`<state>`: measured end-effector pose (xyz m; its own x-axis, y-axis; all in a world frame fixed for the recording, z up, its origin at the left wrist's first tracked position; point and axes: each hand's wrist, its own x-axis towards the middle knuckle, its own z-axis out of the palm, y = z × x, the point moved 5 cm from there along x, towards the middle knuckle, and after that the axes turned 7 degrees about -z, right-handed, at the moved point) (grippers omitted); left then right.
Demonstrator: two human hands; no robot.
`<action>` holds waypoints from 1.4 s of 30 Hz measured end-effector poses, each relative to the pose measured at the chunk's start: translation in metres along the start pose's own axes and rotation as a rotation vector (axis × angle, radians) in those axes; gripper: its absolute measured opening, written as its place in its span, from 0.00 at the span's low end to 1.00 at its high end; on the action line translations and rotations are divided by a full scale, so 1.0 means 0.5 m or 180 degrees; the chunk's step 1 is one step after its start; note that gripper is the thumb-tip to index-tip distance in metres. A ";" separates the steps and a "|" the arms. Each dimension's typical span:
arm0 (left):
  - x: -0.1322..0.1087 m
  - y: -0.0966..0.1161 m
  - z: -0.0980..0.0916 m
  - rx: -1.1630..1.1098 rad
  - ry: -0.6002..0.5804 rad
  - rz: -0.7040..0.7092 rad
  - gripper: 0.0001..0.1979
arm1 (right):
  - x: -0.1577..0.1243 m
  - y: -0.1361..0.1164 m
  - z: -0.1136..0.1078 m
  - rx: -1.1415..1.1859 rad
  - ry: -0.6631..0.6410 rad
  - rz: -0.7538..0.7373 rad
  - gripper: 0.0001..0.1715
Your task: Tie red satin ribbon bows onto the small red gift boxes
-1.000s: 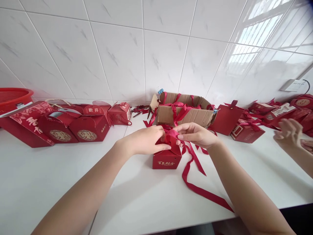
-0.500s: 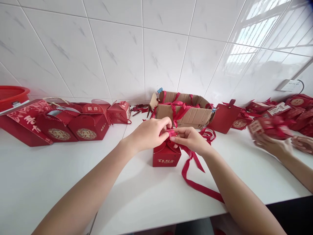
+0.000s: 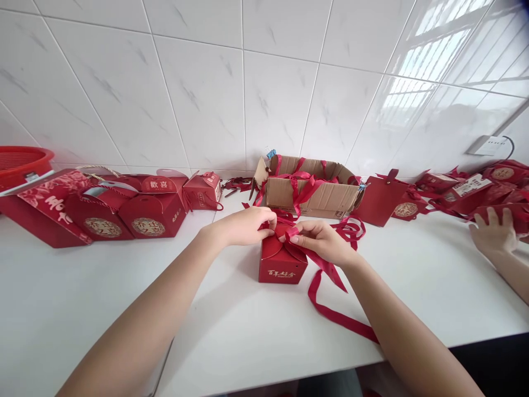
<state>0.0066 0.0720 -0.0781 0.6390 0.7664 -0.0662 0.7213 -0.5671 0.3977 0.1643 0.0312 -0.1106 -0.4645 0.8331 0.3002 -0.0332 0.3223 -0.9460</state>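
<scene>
A small red gift box (image 3: 283,266) with gold characters stands upright on the white table (image 3: 231,342). Above its folded top, my left hand (image 3: 251,225) pinches red ribbon at the left side. My right hand (image 3: 320,238) grips a ribbon loop between thumb and fingers at the right side of the top. A long red ribbon tail (image 3: 339,318) runs from beside the box toward the table's front edge, passing behind my right forearm. Parts of the knot area are hidden by my fingers.
Behind the box is an open cardboard box (image 3: 322,199) of red ribbons. Red gift boxes (image 3: 151,216) line the left, near a red basket (image 3: 25,165). At the right, another person's hand (image 3: 494,234) touches a red box beside a pile.
My hands have moved slightly down and apart over the box top, with a ribbon loop now showing in my right fingers. The other person's hands and box have moved right to the pile.
</scene>
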 end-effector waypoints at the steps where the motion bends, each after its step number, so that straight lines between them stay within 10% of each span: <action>1: 0.002 -0.002 0.000 -0.0002 0.0006 0.0046 0.07 | 0.000 -0.001 0.000 -0.0040 -0.0013 -0.0005 0.10; 23: -0.058 0.095 -0.047 -0.0506 0.0401 0.0643 0.05 | 0.003 -0.025 0.021 -0.1228 0.0650 0.0568 0.09; 29: -0.016 0.087 -0.019 -0.0781 0.0945 0.0848 0.08 | -0.006 -0.034 0.038 -0.1060 0.0046 0.0331 0.11; 34: 0.002 0.060 -0.026 0.0219 0.2031 0.0435 0.05 | -0.008 -0.030 0.029 -0.1045 0.0526 0.0377 0.16; 42: -0.003 0.048 -0.012 -0.1203 0.0589 -0.0021 0.15 | -0.010 -0.024 0.018 -0.1201 0.0892 0.0292 0.16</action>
<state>0.0215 0.0591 -0.0627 0.5510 0.8305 0.0820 0.5544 -0.4377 0.7078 0.1591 0.0192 -0.1018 -0.1922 0.9382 0.2879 0.3445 0.3392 -0.8753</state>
